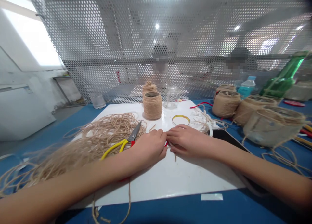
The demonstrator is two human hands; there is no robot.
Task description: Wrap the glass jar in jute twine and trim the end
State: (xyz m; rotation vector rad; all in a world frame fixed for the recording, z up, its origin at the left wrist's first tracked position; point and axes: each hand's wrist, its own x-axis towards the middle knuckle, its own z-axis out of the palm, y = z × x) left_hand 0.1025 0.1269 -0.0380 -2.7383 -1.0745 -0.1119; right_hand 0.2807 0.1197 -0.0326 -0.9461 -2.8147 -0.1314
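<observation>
My left hand (152, 146) is closed, its fingertips meeting those of my right hand (184, 140) over the middle of the white board (180, 181). Between them shows a small bit of something red (166, 143); the hands hide the rest. A short end of twine (175, 157) pokes out below my right hand, whose fingers are curled in. Left of my left hand lie yellow-handled scissors (134, 131), blades pointing away, on a loose heap of jute twine (107, 129). Just beyond my right hand is a yellow-rimmed roll of tape (180, 120).
Twine-wrapped jars (152, 106) and a clear glass jar (172, 97) stand at the board's back. More wrapped jars (226, 104), a blue-capped bottle (247, 87) and a green bottle (280, 79) crowd the right. A perforated metal screen (117, 48) closes the far side.
</observation>
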